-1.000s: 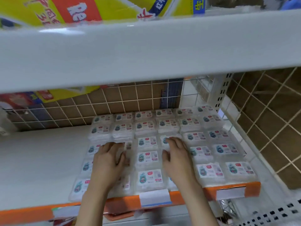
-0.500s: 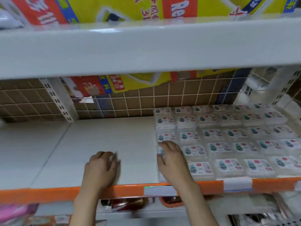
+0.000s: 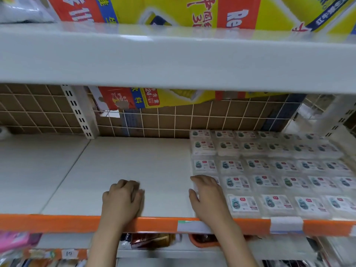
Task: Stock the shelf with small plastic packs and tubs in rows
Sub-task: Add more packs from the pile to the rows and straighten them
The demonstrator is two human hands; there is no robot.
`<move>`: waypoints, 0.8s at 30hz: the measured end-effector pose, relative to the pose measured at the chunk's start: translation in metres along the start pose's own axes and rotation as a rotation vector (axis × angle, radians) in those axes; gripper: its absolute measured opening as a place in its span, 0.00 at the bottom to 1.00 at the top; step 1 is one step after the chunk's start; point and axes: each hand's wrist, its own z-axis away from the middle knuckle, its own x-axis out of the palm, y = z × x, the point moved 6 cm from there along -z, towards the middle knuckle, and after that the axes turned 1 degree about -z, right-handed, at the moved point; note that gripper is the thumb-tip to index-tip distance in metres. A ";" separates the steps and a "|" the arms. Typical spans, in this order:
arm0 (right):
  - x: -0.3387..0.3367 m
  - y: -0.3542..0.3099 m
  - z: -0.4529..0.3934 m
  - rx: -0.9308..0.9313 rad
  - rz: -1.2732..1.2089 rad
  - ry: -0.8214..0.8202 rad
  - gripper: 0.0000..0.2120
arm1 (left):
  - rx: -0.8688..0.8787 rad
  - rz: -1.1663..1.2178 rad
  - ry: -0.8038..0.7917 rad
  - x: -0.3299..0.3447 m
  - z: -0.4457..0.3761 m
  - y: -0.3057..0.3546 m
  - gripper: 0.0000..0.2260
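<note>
Small clear plastic packs [image 3: 269, 170] with white labels lie flat in several tidy rows on the right half of the white shelf [image 3: 134, 164]. My right hand [image 3: 208, 197] rests flat on the front packs of the leftmost column, fingers fairly straight and pointing toward the back. Left of the packs, my left hand [image 3: 123, 199] sits on the bare shelf board near the front edge. Its fingers are loosely curled and I see nothing in it.
An orange price rail [image 3: 57, 222] runs along the shelf front. The upper shelf [image 3: 173, 60] hangs low overhead, carrying yellow and red cartons [image 3: 173, 8]. A wire mesh back [image 3: 163, 122] and a slotted upright [image 3: 81, 112] bound the rear. Goods [image 3: 150, 240] lie on the shelf below.
The view swung left, so the pack rows now sit at the right. My left hand came off the packs onto bare shelf board. My right hand stays on the leftmost column.
</note>
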 end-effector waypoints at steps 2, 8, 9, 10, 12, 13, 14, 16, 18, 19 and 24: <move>0.001 0.000 -0.002 0.003 -0.004 0.020 0.21 | -0.009 -0.003 0.004 -0.001 -0.002 0.000 0.14; 0.006 -0.003 -0.009 0.021 -0.001 0.127 0.21 | 0.006 0.012 0.027 -0.001 -0.009 -0.007 0.12; 0.008 -0.006 -0.011 0.020 -0.001 0.141 0.20 | 0.003 0.016 0.030 -0.002 -0.011 -0.010 0.12; 0.011 -0.011 -0.014 0.019 -0.003 0.152 0.19 | -0.005 0.020 0.030 -0.003 -0.012 -0.016 0.12; 0.018 -0.023 -0.020 0.018 -0.025 0.159 0.19 | -0.016 0.023 0.034 -0.007 -0.016 -0.031 0.11; 0.021 -0.031 -0.023 0.016 -0.040 0.168 0.18 | -0.016 0.027 0.041 -0.010 -0.019 -0.041 0.11; 0.026 -0.040 -0.027 0.015 -0.051 0.180 0.18 | -0.016 0.027 0.053 -0.015 -0.022 -0.051 0.11; 0.039 -0.058 -0.036 0.015 -0.051 0.202 0.16 | -0.011 0.031 0.064 -0.025 -0.029 -0.075 0.11; 0.056 -0.081 -0.046 0.013 -0.045 0.207 0.16 | 0.004 0.023 0.086 -0.039 -0.037 -0.103 0.11; 0.067 -0.096 -0.050 0.019 -0.052 0.198 0.16 | 0.003 0.011 0.086 -0.046 -0.040 -0.121 0.11; 0.117 -0.183 -0.067 0.004 -0.104 0.158 0.18 | -0.104 -0.030 0.103 -0.091 -0.053 -0.229 0.12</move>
